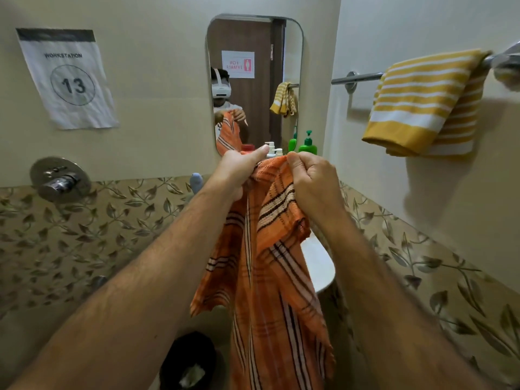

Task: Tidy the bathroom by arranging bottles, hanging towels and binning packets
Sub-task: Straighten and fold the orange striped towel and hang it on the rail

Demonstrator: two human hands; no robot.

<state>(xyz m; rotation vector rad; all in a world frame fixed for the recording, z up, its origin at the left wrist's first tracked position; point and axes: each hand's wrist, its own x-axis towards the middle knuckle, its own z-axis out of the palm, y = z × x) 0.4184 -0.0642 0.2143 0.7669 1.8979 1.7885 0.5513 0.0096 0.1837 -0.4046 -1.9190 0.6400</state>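
Though dim, black bin (188,358) with paper (192,374)

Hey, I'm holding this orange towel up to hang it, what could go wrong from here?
1. The orange towel is bunched between your left hand and right hand; it may hang crumpled.
2. The yellow striped towel covers much of the towel bar, so space looks tight and you might knock it off.
3. The hanging end could brush the bin below.
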